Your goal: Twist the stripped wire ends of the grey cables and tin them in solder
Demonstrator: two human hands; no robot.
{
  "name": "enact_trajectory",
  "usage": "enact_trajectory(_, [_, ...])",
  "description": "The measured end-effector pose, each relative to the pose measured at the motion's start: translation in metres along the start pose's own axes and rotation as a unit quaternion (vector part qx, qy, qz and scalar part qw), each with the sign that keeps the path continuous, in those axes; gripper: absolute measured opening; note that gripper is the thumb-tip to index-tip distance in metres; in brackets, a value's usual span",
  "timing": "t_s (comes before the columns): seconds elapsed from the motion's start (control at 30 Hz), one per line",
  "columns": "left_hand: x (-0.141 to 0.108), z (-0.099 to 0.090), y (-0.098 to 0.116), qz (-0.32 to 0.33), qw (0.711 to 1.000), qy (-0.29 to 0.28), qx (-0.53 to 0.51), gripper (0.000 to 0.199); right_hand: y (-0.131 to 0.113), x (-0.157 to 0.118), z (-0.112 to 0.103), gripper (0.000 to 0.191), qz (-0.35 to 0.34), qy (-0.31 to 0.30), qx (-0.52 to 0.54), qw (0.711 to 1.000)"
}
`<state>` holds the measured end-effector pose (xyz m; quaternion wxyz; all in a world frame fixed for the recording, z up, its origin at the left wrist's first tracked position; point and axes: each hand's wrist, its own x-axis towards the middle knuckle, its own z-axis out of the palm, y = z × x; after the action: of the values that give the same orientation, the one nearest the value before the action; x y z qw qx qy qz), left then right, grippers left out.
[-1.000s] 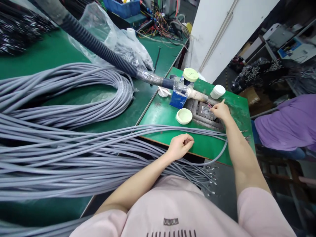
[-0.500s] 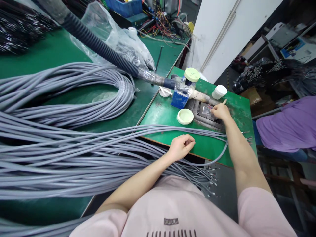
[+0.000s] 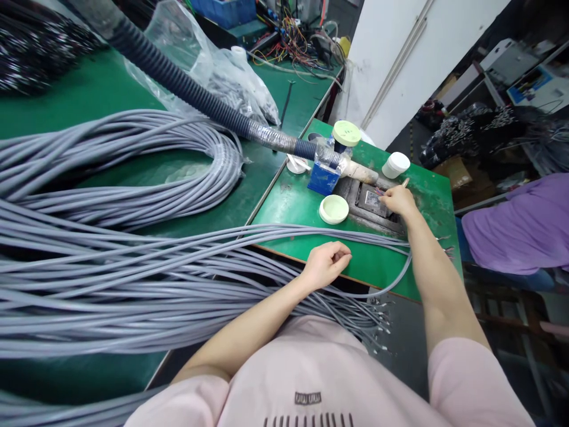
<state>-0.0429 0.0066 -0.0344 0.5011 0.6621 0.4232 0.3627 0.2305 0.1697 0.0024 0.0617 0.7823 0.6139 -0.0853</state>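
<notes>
Ideally, the right hand point(image 3: 399, 201), pinched on thin wires point(image 3: 379, 191) just ahead of it, should steady them over the metal plate point(image 3: 371, 200) beneath, while the left hand point(image 3: 326, 265) curls well apart, its grip unclear.

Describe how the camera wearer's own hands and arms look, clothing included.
The left hand and right hand are ungloved, and no watch or bracelet shows on either wrist. The sleeves are short and pale pink, like the rest of the shirt, whose front bears a dark rectangular patch above dark strokes.
</notes>
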Motion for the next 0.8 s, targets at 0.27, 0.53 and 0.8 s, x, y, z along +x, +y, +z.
enact_trajectory(0.27, [0.001, -0.001, 0.001, 0.006, 1.0, 0.002, 0.004, 0.014, 0.0, 0.002, 0.001, 0.027, 0.001, 0.004, 0.003, 1.0])
enact_trajectory(0.53, [0.001, 0.001, -0.002, 0.002, 1.0, 0.004, 0.009, 0.014, -0.004, -0.069, -0.032, 0.036, -0.133, 0.09, 0.203, 0.966])
enact_trajectory(0.8, [0.006, 0.006, 0.002, -0.041, 0.962, 0.072, -0.259, 0.023, -0.05, -0.172, -0.023, 0.037, -0.139, 0.089, 0.465, 0.87])
